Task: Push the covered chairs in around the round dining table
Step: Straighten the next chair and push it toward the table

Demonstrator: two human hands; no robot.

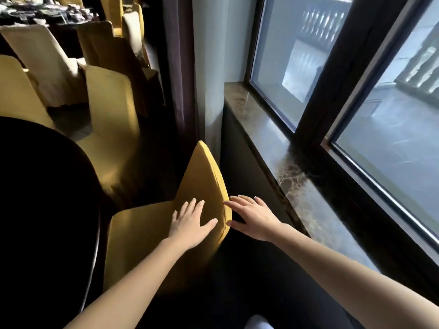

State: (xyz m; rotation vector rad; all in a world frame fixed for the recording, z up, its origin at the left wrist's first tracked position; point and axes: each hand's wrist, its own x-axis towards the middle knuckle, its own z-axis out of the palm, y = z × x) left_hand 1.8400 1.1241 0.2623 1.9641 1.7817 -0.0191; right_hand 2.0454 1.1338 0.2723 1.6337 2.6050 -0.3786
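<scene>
A chair in a yellow cover (204, 176) stands right before me, its seat (140, 231) tucked against the dark round table (45, 186) at the left. My left hand (190, 222) lies flat and open on the front face of the backrest. My right hand (251, 217) is open, fingers spread, touching the backrest's outer edge from the window side. A second covered chair (111, 103) stands further along the table's rim, its seat near the table.
More covered chairs (47, 60) crowd around another table at the far left. A marble windowsill (280, 160) and dark-framed window (316, 108) run along the right. A dark curtain (180, 67) hangs beside the wall. The gap between chair and sill is narrow.
</scene>
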